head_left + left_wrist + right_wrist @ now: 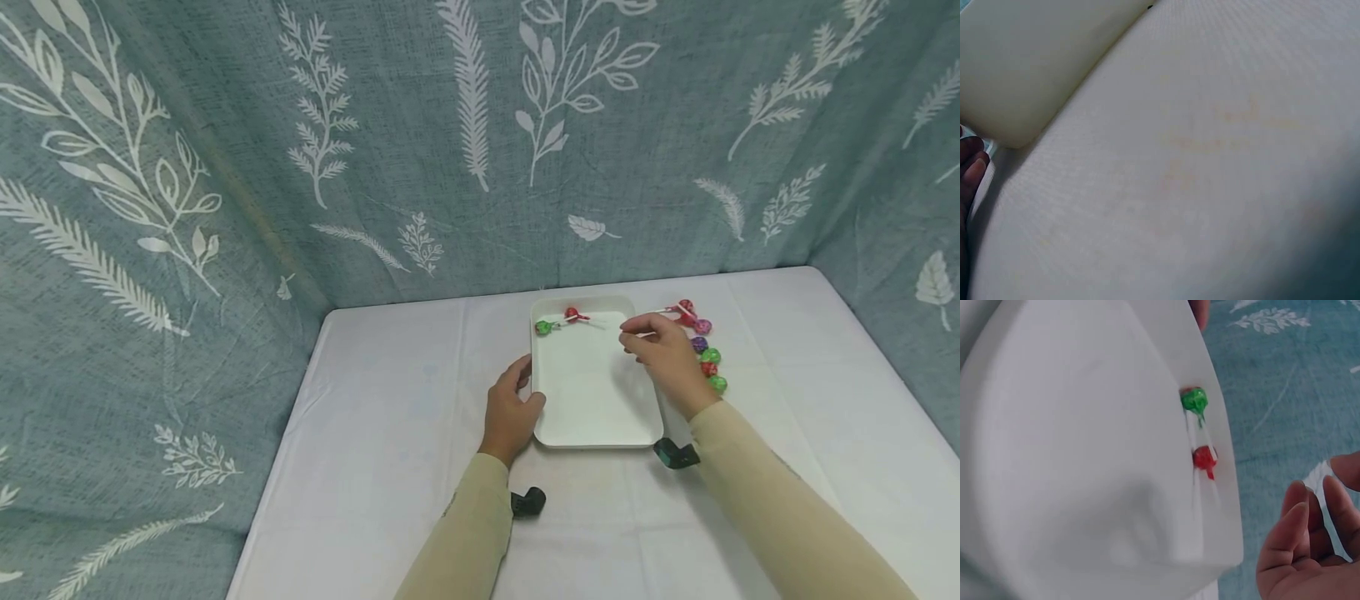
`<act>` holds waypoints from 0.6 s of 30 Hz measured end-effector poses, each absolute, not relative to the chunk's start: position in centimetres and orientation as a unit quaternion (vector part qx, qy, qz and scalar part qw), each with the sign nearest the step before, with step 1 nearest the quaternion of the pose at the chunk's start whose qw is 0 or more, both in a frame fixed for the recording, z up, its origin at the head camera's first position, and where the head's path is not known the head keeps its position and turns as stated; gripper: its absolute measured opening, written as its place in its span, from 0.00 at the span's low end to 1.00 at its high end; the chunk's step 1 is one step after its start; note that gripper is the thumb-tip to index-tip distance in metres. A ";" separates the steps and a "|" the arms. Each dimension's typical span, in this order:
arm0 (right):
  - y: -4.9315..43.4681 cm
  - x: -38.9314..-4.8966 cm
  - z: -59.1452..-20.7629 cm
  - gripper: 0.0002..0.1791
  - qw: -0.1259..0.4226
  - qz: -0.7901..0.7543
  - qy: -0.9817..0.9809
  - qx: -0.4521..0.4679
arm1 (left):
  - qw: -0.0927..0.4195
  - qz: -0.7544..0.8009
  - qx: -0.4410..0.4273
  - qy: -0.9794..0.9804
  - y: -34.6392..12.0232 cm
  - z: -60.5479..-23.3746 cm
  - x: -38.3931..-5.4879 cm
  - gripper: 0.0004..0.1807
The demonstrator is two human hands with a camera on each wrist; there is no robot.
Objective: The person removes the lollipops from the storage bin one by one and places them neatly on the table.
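A white rectangular tray (592,417) lies on the table, with a green lollipop (543,328) and a red lollipop (572,314) near its far left corner, sticks pointing right. My left hand (512,410) holds the tray's left side, thumb at the rim and fingers along the outer wall. Above the tray's right edge hovers my right hand (663,357), its fingers bent and nothing visible between them. The right wrist view shows gaps between those fingers (1294,531). Beyond that hand lie more lollipops (709,357), partly covered by it.
To the right of the tray, several wrapped lollipops in red, pink, purple and green form a loose row on the white tablecloth (390,450). A leaf-patterned blue-green curtain (420,150) hangs behind and beside the table. Black wrist cameras (528,502) sit below both hands.
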State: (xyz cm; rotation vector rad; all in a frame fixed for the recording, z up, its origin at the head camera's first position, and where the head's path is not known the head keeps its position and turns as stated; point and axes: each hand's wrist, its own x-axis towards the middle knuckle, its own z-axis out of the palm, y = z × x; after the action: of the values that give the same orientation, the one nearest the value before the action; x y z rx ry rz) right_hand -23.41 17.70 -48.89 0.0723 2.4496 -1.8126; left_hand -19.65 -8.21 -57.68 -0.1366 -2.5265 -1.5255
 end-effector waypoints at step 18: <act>15.0 -24.8 -50.2 0.19 0.049 -0.626 0.778 0.009 | 0.090 -0.514 -0.052 -0.851 -8.4 -57.5 -20.0 0.35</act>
State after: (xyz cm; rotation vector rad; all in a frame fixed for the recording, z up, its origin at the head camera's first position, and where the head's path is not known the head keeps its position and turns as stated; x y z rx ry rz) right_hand -24.83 15.04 -50.18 0.0278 2.3718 -1.9075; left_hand -19.96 -8.38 -57.50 -0.1540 -2.5304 -1.5292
